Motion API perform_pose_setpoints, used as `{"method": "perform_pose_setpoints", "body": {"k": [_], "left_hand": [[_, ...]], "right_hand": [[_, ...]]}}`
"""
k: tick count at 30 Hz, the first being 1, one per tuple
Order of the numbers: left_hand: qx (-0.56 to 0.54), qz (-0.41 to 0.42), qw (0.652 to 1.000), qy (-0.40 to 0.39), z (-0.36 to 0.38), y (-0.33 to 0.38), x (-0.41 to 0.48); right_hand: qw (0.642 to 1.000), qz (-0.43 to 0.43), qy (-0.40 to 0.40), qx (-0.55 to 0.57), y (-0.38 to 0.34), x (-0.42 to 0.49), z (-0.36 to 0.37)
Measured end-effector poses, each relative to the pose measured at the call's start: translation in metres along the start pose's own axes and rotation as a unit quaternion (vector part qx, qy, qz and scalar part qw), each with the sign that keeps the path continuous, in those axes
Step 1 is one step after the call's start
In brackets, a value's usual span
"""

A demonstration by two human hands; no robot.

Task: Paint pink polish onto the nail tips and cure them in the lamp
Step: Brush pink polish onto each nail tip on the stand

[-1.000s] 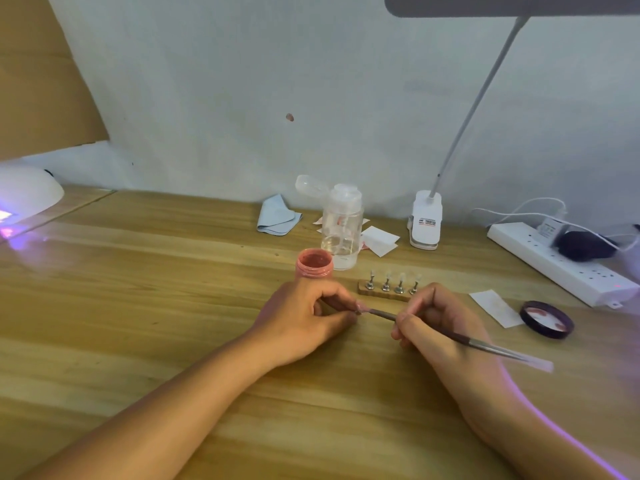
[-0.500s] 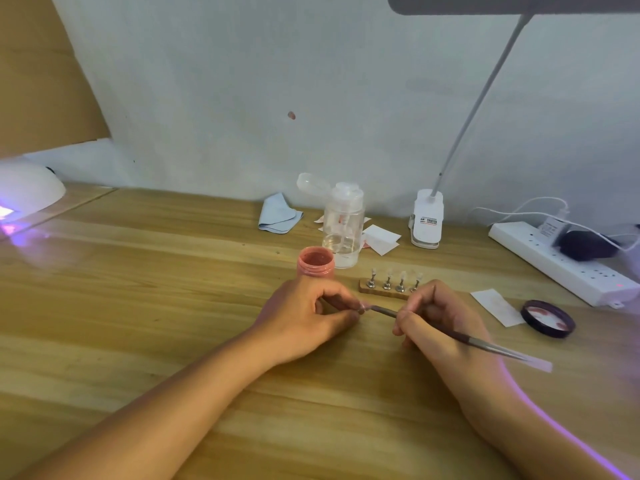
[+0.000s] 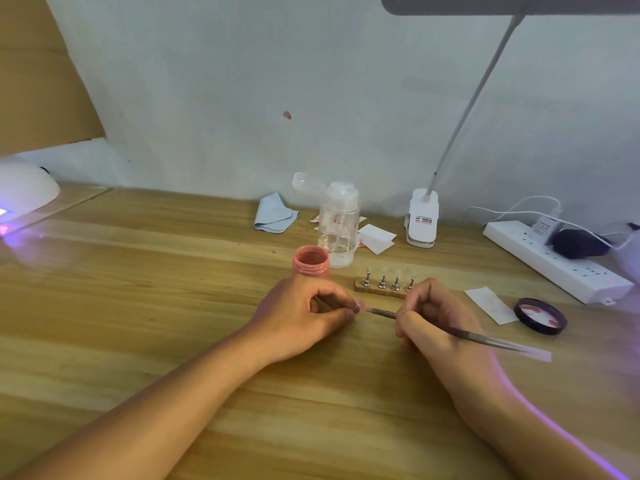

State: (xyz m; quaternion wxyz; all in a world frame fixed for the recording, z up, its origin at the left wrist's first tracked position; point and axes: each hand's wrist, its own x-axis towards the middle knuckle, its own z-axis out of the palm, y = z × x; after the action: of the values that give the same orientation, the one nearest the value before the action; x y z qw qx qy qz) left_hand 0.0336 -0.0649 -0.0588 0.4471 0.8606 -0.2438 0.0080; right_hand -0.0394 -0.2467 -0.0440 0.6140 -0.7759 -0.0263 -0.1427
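Note:
My left hand (image 3: 304, 315) rests on the table and pinches a small nail tip on its stand (image 3: 356, 306) between thumb and forefinger. My right hand (image 3: 436, 317) grips a thin brush (image 3: 485, 337) like a pen, and the brush's pink tip touches the nail tip. An open pot of pink polish (image 3: 311, 260) stands just behind my left hand. A wooden holder (image 3: 381, 289) with several clear nail tips on metal stands sits behind my right hand. The white curing lamp (image 3: 24, 192) glows purple at the far left edge.
A clear pump bottle (image 3: 337, 225) stands behind the pot, with a blue cloth (image 3: 275, 213) and paper wipes (image 3: 375, 237) near the wall. The pot's dark lid (image 3: 540, 315), a wipe (image 3: 490, 304), a power strip (image 3: 554, 261) and a desk lamp's clip base (image 3: 421, 220) lie to the right.
Both hands hold nearly the same pose; the brush tip stays at the nail tip with only slight movement.

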Motion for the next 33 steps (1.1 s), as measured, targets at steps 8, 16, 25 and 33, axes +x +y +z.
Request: {"method": "perform_pose_setpoints", "body": {"k": [8, 16, 25, 33], "left_hand": [[-0.007, -0.013, 1.000, 0.001, 0.0003, -0.0011, 0.0003], [-0.069, -0.001, 0.998, -0.004, -0.0018, -0.0007, 0.0003], [-0.068, -0.003, 0.998, -0.005, -0.0021, -0.0027, 0.0005], [-0.070, -0.001, 0.998, -0.005, -0.0024, -0.0019, 0.0009]], "right_hand": [[1.000, 0.005, 0.008, -0.003, 0.0001, -0.0003, 0.0006], [0.995, 0.015, 0.008, 0.098, 0.0039, -0.0013, -0.0019], [0.995, 0.014, -0.002, 0.097, -0.0020, -0.0034, 0.0009], [0.996, 0.011, 0.006, 0.083, -0.0002, -0.0035, -0.0001]]}}
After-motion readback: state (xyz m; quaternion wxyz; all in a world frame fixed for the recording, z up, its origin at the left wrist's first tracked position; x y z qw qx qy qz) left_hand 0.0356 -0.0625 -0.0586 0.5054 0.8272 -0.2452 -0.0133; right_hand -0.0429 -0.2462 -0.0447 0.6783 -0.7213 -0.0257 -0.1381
